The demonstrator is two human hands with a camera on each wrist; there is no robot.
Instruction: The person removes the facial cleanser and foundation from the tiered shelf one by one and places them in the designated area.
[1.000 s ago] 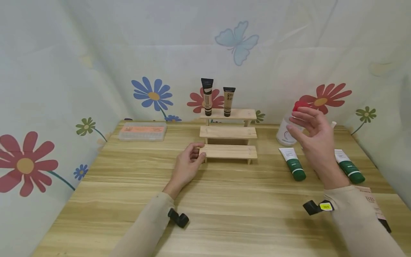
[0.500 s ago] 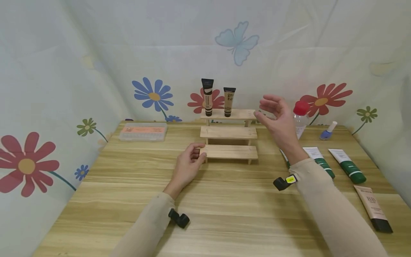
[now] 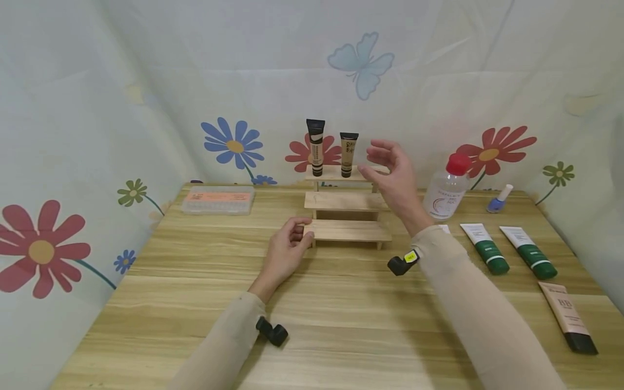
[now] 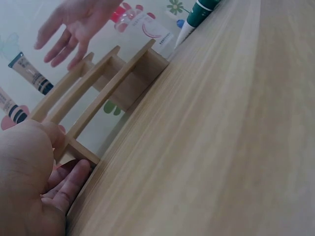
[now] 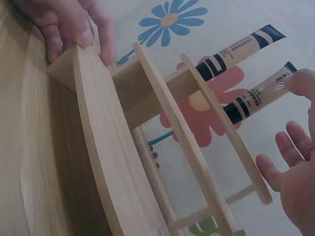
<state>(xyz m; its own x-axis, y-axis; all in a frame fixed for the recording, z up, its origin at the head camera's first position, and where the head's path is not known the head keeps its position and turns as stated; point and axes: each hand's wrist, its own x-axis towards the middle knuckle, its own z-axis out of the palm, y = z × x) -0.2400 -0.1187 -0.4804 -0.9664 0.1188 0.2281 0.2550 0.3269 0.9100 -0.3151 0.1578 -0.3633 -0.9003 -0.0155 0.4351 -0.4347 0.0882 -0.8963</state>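
Observation:
A three-tier wooden display stand (image 3: 347, 201) is at the back middle of the table. On its top tier stand two cosmetic tubes with black ends, a taller tube (image 3: 317, 151) on the left and a shorter gold tube (image 3: 348, 154) beside it. My left hand (image 3: 284, 252) pinches the left end of the lowest tier, thumb on top and fingers under it, as the right wrist view also shows. Behind the stand's right end, my right hand (image 3: 396, 179) is raised with thumb and fingers spread, nothing between them, close to the gold tube.
Right of the stand are a clear bottle (image 3: 444, 195) with a red cap and a blue nail polish (image 3: 498, 200). Nearer lie several green-and-white tubes (image 3: 485, 249), one mostly hidden by my right sleeve, and a pink BB tube (image 3: 567, 314). At back left sits a flat clear case (image 3: 218, 200).
My right hand has moved left from in front of the red-capped bottle to beside the gold tube, uncovering the bottle and nail polish. The left hand keeps its hold on the stand.

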